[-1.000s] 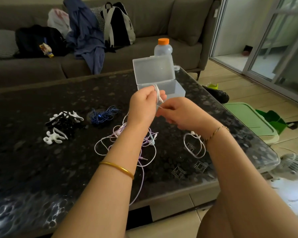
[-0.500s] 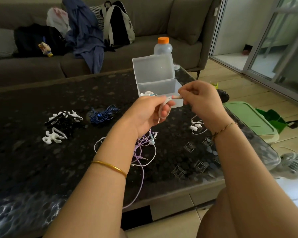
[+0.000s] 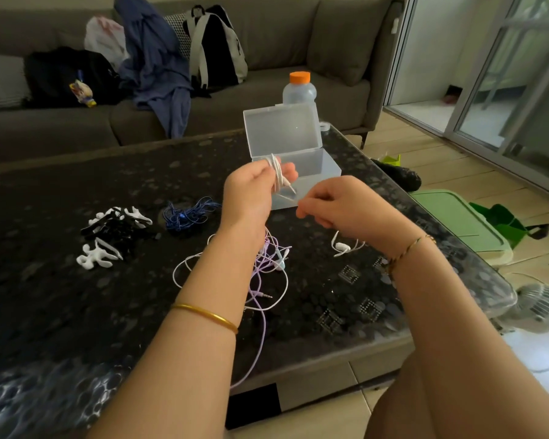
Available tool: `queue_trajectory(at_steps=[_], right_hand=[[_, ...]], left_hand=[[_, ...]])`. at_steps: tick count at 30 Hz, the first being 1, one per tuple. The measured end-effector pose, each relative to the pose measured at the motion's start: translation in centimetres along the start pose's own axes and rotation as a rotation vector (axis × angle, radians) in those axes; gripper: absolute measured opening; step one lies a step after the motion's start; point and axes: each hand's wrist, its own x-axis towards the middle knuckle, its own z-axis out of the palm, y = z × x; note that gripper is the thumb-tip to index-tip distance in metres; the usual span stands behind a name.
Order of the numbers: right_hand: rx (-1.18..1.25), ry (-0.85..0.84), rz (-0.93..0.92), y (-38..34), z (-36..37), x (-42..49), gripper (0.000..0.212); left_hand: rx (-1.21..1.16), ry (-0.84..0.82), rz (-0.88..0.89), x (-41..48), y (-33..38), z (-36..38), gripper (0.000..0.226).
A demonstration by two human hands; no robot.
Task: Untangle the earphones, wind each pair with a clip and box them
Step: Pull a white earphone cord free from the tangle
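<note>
My left hand grips the white earphones, coiled round its fingers, just near of the open box. My right hand curls just right of them; I cannot tell whether it pinches the cord.

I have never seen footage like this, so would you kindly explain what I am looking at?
There is no machine: a person works bare-handed, filmed by one camera worn on the head, looking down. On the dark table lie an open clear box, black and white clips, blue earphones, and a white and purple tangle. The left hand holds a white cable wound round its fingers. The right hand is curled beside the cable's loose end; whether it pinches it is unclear.
</note>
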Motion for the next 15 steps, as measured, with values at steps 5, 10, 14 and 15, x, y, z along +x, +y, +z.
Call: queue_trajectory(at_steps=[5,10,14,15], right_hand=[[-0.029,0.167,-0.079,-0.1,-0.9,-0.1,0.016],[-0.212,0.393,-0.151,0.8,0.0,0.9,0.012],[-0.100,0.339,-0.100,1.4,0.4,1.2,0.017],[-0.043,0.274,-0.066,1.5,0.5,1.1,0.017]], left_hand=[[0.446,-0.117,0.287,-0.2,-0.5,-0.4,0.027],[0.458,-0.303,0.036,-0.3,0.0,0.4,0.031],[-0.157,-0.304,-0.255,-0.2,1.0,-0.3,0.032],[-0.345,-0.302,-0.330,-0.2,1.1,-0.7,0.031]])
